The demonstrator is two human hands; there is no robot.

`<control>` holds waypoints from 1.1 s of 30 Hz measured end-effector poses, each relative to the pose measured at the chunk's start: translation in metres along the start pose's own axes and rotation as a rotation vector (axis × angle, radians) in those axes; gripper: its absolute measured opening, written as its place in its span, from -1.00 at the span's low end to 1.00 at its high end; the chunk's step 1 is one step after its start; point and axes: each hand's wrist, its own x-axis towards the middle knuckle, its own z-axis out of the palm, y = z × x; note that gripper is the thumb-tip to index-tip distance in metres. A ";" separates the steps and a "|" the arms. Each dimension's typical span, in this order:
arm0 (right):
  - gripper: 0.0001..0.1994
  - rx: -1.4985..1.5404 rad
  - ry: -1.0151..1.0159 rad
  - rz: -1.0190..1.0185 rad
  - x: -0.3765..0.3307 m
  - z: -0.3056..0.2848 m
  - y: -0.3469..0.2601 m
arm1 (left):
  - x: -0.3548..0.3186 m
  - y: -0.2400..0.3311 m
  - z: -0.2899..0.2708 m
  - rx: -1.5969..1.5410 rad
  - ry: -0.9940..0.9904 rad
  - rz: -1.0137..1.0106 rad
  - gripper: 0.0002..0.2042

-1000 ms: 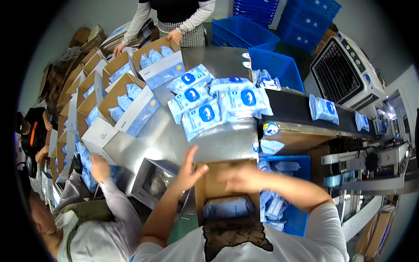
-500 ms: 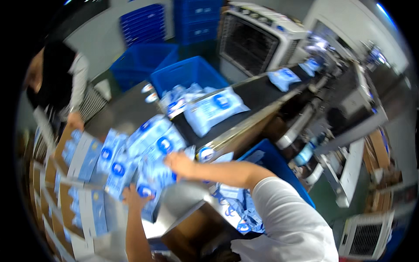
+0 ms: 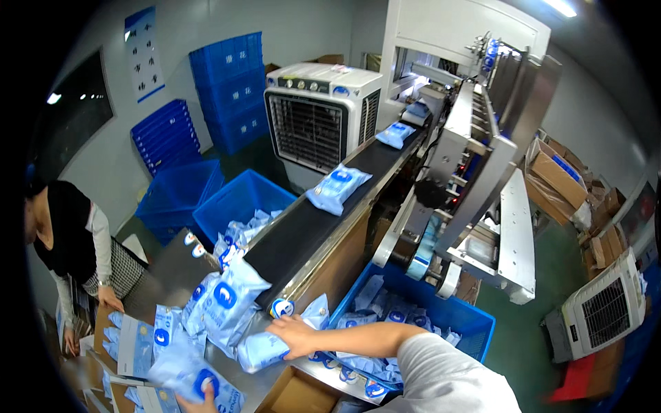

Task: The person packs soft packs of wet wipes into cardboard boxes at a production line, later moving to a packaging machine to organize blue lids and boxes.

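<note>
At the lower edge, my left hand [image 3: 197, 400] is closed on a pale blue soft packet [image 3: 180, 368], thumb on top; motion blurs the packet. My right hand [image 3: 292, 336] grips the end of another pale blue packet [image 3: 258, 352] lying on the metal table, its fingers partly hidden behind the packet. Beyond both hands, more packets [image 3: 224, 299] pile up at the conveyor's near end. One packet [image 3: 317, 313] leans just past my right wrist.
A black conveyor belt [image 3: 292, 230] carries spaced packets from a machine [image 3: 475, 179]. Blue crates [image 3: 485, 330] flank it, holding packets. An open cardboard box [image 3: 296, 392] sits below my right arm. At left, a co-worker's hand [image 3: 110, 297] touches a carton of packets [image 3: 134, 351].
The view has swung up and right. My left hand has lifted a packet toward the lower left. My right hand has shifted from the pile onto a separate packet. Belt packets have advanced toward me.
</note>
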 end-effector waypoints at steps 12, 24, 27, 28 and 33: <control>-0.26 1.502 0.326 -0.328 -0.136 -0.098 -0.116 | -0.069 0.170 0.002 0.123 -0.080 0.674 -0.26; -0.28 -0.387 0.075 -0.360 -0.130 0.060 -0.125 | -0.226 0.055 0.036 0.734 -0.844 1.046 -0.35; -0.31 -0.506 0.027 -0.314 -0.106 0.102 -0.119 | -0.237 0.012 0.027 0.890 -0.960 1.025 -0.36; -0.30 -0.551 -0.009 -0.329 -0.098 0.116 -0.115 | -0.239 0.006 0.027 0.899 -0.959 1.035 -0.37; -0.47 -0.488 -0.373 -0.176 -0.112 0.100 -0.103 | -0.277 0.081 0.001 0.693 -0.776 0.904 -0.58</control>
